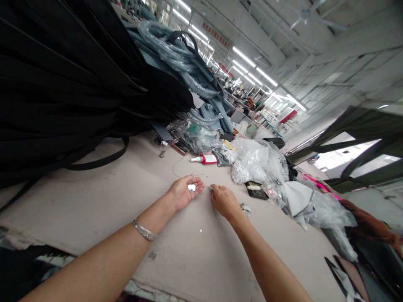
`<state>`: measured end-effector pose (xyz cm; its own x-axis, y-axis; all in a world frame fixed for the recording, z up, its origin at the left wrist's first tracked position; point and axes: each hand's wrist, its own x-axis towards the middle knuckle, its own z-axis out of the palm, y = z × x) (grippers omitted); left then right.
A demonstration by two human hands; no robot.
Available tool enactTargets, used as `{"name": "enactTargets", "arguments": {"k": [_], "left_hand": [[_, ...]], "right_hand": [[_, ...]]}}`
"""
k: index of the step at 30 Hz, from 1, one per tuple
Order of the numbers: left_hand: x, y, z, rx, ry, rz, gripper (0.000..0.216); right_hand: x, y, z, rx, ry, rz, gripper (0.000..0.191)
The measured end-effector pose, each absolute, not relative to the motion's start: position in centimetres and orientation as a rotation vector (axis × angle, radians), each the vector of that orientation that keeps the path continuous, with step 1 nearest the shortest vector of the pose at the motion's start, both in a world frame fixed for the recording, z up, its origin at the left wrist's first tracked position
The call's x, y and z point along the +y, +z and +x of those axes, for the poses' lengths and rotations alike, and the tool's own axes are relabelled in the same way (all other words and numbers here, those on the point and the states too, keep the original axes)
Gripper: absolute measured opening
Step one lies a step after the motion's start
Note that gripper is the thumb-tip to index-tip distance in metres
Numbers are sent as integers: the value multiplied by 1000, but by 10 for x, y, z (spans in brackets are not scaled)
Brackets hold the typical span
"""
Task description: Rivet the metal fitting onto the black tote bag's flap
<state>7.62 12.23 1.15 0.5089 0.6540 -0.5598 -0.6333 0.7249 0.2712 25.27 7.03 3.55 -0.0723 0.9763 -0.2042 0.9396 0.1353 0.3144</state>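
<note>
My left hand (185, 193) is palm up above the table, its fingers stretched out and slightly curled. Resting in that palm is a small shiny white piece (191, 188), with a grey bit at its lower edge. Just to the right, my right hand (224, 200) is closed in a pinch, knuckles up. A tiny greyish piece (210, 188) shows at its fingertips, too small to name. A gap separates the two hands. Beyond them lies a red and white glue bottle (208, 159) with a white nozzle, touched by neither hand.
Black straps or fabric (63, 84) hang in a large pile at left. Clear plastic bags (252, 157) crowd the far right edge of the pale table (176, 256). A small dark tray (256, 191) and a crumpled silvery item (245, 209) lie near my right wrist.
</note>
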Motion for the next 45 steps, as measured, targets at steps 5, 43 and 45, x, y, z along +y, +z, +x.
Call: {"name": "enactTargets", "arguments": {"k": [5,43,45], "left_hand": [[121,12,75,689,773,39,31],[122,11,77,697,777,3,30],[120,14,76,699,789,13,29]], "right_hand": [[77,34,242,2038,121,1773,31],[90,39,248,2111,-13,1881,30],[91,39,246,2107,4,1827,30]]}}
